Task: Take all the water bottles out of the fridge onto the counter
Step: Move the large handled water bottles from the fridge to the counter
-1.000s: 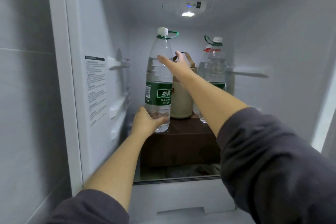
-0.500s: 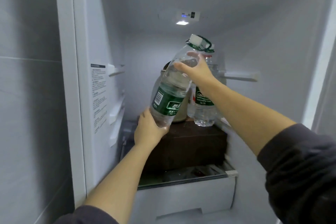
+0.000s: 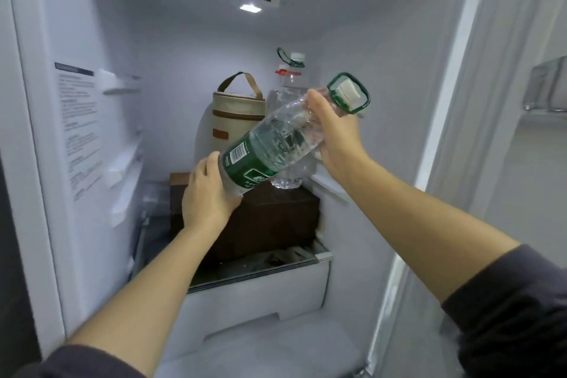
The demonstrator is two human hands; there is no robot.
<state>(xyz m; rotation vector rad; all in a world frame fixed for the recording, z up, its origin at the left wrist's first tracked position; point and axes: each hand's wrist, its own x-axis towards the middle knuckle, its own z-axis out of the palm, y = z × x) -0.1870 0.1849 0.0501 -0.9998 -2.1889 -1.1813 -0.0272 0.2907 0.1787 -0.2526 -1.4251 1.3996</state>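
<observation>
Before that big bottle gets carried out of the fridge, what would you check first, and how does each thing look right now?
1. Left hand under the base of the held bottle: ok.
2. Right hand gripping near its neck: ok.
3. White cap on: ok; tightness cannot tell.
4. Bottle lifted off the brown box: ok.
5. Clear of the beige bag: ok.
6. Counter free for it: cannot tell, out of view.
</observation>
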